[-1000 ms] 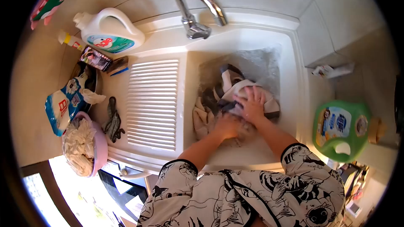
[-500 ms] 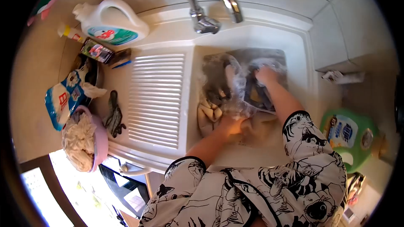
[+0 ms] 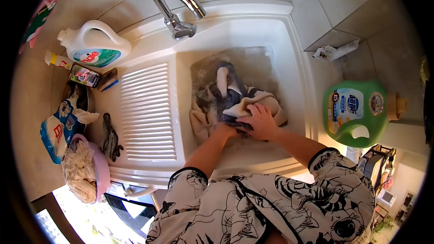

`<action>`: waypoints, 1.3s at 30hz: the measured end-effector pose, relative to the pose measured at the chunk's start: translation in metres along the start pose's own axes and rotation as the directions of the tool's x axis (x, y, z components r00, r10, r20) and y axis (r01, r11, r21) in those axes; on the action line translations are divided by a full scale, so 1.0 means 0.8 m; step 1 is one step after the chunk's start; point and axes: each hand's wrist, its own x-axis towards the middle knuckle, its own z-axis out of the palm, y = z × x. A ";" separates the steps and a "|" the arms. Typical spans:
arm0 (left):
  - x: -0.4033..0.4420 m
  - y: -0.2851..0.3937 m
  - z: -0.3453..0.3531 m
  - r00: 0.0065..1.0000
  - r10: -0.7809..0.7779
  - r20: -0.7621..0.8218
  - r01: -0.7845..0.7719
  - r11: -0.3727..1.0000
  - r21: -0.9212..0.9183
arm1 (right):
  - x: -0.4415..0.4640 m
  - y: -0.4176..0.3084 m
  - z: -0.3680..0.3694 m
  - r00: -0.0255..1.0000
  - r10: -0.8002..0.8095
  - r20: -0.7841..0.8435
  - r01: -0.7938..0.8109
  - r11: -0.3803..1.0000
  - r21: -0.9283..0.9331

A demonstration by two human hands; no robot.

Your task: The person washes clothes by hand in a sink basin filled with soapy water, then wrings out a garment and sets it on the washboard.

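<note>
A wet garment in dark navy and cream (image 3: 251,99) lies bunched up in murky, sudsy water in the white sink (image 3: 289,77). My right hand (image 3: 261,122) is on its near side, fingers bent over the cream and dark cloth and gripping it. Just left of it, my left hand (image 3: 227,130) reaches into the dark folds, and its fingers are hidden by cloth and water. A beige piece of cloth (image 3: 200,119) sits at the sink's left side; whether it belongs to the same garment I cannot tell.
A ribbed washboard (image 3: 147,113) adjoins the sink on the left, with a dark rag (image 3: 108,138) beside it. Farther left are a white detergent jug (image 3: 97,47), a phone (image 3: 84,76) and a pink basin (image 3: 101,171) of cloth. A chrome faucet (image 3: 181,27) stands behind; a green detergent jug (image 3: 357,113) is right.
My right hand has come from the far part of the sink toward me, beside my left hand. The garment is gathered nearer, its cream part now on top. The camera view has shifted.
</note>
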 end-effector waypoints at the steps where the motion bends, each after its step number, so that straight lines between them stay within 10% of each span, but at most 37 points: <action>1: -0.001 0.001 0.005 0.991 0.052 -0.121 -0.046 0.998 0.051 | -0.003 0.005 0.009 0.999 -0.019 -0.030 0.018 0.998 -0.055; 3: 0.007 -0.002 0.012 0.966 0.101 -0.237 -0.078 0.991 0.104 | 0.006 0.020 0.032 0.998 -0.043 -0.055 0.037 0.994 -0.106; 5: 0.008 0.034 -0.039 0.899 -0.209 0.384 0.082 0.943 0.323 | 0.038 0.040 0.052 0.985 0.053 -0.167 -0.084 0.979 -0.187; 6: 0.002 0.050 -0.065 0.871 -0.257 0.420 0.204 0.964 0.169 | 0.055 0.047 0.055 0.986 0.073 -0.153 -0.112 0.957 -0.268; 14: -0.008 0.043 -0.042 0.996 -0.074 0.048 0.066 0.986 0.156 | 0.148 0.101 0.055 0.980 0.104 -0.169 -0.157 0.928 -0.338; 16: -0.012 0.047 -0.048 0.998 -0.066 0.018 0.062 0.988 0.143 | 0.176 0.133 0.058 0.881 0.469 0.070 -0.456 0.878 -0.145; 24: -0.032 0.057 -0.036 0.981 -0.071 0.182 0.004 0.938 0.347 | 0.215 0.227 0.016 0.621 0.778 -0.096 -0.656 0.582 0.481; 27: -0.025 0.063 -0.026 0.987 -0.099 0.127 0.025 0.874 0.486 | 0.190 0.202 0.006 0.719 0.542 -0.435 -0.445 0.840 0.312; 31: -0.007 0.056 -0.018 0.981 -0.116 0.153 0.052 0.928 0.370 | 0.108 0.067 -0.025 0.962 0.270 0.024 -0.263 0.952 -0.159; 33: 0.000 0.053 -0.013 0.941 -0.336 0.025 0.331 0.935 0.125 | 0.072 0.033 -0.027 0.952 0.242 0.186 -0.200 0.955 -0.217; 35: -0.013 0.066 -0.039 0.977 -0.213 0.010 0.202 0.941 0.271 | 0.060 0.032 -0.011 0.900 0.084 0.427 0.065 0.944 -0.324; 39: -0.023 0.045 -0.037 0.996 -0.075 0.046 0.051 0.916 0.398 | 0.090 0.092 -0.009 0.984 0.049 0.172 0.037 0.887 -0.460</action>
